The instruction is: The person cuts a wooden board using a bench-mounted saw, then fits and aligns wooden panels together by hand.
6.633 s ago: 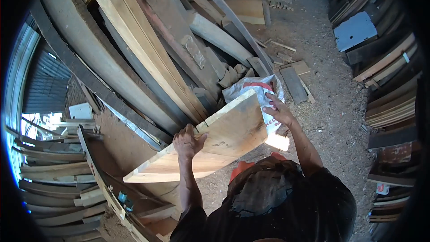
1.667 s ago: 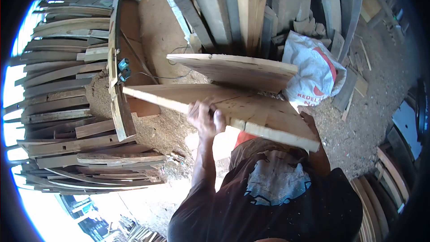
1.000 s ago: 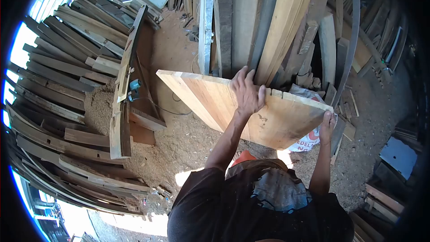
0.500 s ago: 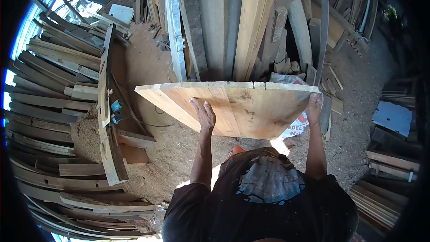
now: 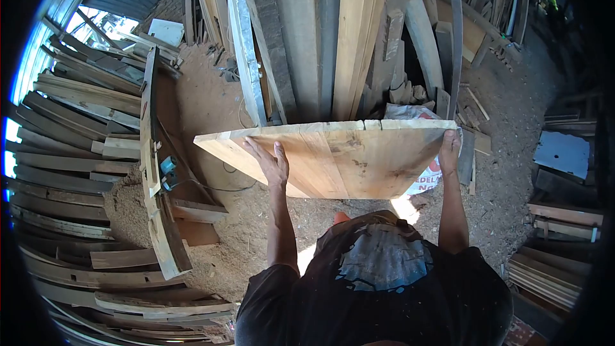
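A wide wooden panel [image 5: 349,160], made of joined light and reddish boards, stands tilted in front of me with its rough top edge away from me. My left hand [image 5: 272,163] lies against the panel's near face, left of the middle, with fingers stretched out and apart. At the panel's right end, my right hand [image 5: 450,148] is wrapped over the upper corner; part of its grip is hidden. A printed white sack [image 5: 424,184] shows partly behind the panel's right side.
Tall planks [image 5: 298,38] lean upright beyond the panel. To the left, a long beam [image 5: 157,211] stands beside a blue power tool [image 5: 168,173] with a cable. Stacked boards [image 5: 70,179] fill the far left. A white sheet [image 5: 562,154] lies among wood at right.
My left hand has slid left and slightly up along the panel's face. My right hand keeps its place at the corner, and the panel has hardly moved.
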{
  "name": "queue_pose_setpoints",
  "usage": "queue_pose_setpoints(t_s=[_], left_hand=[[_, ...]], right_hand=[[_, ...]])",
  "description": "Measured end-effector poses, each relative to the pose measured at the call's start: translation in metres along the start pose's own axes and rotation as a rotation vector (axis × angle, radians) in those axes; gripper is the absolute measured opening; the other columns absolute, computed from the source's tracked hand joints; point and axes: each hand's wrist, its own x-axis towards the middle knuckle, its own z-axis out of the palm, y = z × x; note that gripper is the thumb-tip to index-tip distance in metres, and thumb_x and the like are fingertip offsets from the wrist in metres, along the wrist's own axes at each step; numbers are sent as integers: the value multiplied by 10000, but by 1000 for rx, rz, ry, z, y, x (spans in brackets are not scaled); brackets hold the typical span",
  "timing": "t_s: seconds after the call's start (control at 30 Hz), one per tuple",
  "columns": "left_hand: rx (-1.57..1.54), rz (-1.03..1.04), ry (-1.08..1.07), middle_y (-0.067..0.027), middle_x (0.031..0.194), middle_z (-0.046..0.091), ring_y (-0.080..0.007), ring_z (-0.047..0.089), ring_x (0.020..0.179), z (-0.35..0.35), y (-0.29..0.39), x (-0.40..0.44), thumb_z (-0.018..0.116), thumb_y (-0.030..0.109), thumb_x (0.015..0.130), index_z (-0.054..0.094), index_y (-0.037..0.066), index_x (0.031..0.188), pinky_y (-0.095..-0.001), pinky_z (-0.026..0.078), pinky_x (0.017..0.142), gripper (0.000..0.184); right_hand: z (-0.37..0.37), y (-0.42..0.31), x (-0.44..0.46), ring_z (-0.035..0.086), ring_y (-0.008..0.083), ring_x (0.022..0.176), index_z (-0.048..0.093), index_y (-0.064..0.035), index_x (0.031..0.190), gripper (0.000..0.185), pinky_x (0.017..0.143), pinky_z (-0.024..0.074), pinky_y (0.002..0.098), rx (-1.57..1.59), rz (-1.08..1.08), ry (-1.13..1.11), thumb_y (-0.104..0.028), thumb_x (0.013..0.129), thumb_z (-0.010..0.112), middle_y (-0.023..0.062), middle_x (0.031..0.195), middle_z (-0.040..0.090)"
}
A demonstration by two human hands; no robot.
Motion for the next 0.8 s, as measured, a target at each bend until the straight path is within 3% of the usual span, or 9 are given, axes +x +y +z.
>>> queue_pose_setpoints(t_s=[0.13, 0.23, 0.4, 0.53, 0.63, 0.67, 0.8], left_hand=[[240, 25, -68, -440, 1579, -62, -550, -61, 1504, -10, 0, 22, 576, 606, 953, 67, 41, 1614, -571, 105, 1219, 1008], [193, 46, -71, -439, 1579, -61, -549, -53, 1505, -13, -4, 15, 613, 597, 936, 63, 50, 1616, -561, 116, 1223, 1032], [199, 48, -122, -452, 1570, 23, -542, 1, 1506, -2, -43, -8, 631, 527, 948, -3, -115, 1554, -530, 161, 1232, 1087], [187, 58, -172, -458, 1564, 22, -558, 14, 1496, 14, -71, -32, 649, 392, 951, -29, -120, 1547, -500, 215, 1227, 1038], [102, 7, -251, -456, 1564, 31, -561, 24, 1493, 23, -80, -51, 669, 357, 935, -36, -122, 1544, -490, 271, 1209, 1048], [76, 8, -262, -459, 1562, 38, -560, 23, 1492, 25, -80, -56, 680, 347, 923, -36, -123, 1542, -483, 319, 1187, 1056], [23, -47, -357, -449, 1562, 81, -585, 184, 1448, 35, -80, -78, 695, 338, 903, -23, -122, 1541, -486, 350, 1166, 1065]], right_hand=[[4, 5, -2, 596, 143, 1010, 667, -3, 1135, 498, 911, 472, 325, 36, -3, 28, -452, 1075, 461, 47, 1073, 677], [6, 12, -2, 595, 149, 1006, 667, 3, 1130, 514, 909, 472, 329, 74, 9, 56, -462, 1074, 456, 49, 1069, 675], [8, 10, -3, 593, 160, 1008, 651, 11, 1136, 523, 918, 468, 331, 3, 1, 95, -466, 1073, 447, 54, 1078, 671], [8, 28, -2, 588, 173, 1045, 635, 31, 1156, 532, 939, 457, 337, 38, -4, 108, -448, 1085, 414, 74, 1113, 660], [1, 46, -1, 577, 179, 1073, 622, 47, 1169, 527, 953, 447, 341, -48, -22, 162, -419, 1097, 386, 94, 1141, 647], [-7, 54, -1, 573, 193, 1076, 609, 60, 1183, 513, 951, 447, 353, -215, -8, 156, -386, 1107, 367, 119, 1142, 643], [-18, 80, 1, 574, 231, 1029, 594, 83, 1183, 556, 901, 449, 387, -161, -15, 180, -406, 1112, 338, 151, 1129, 641]])
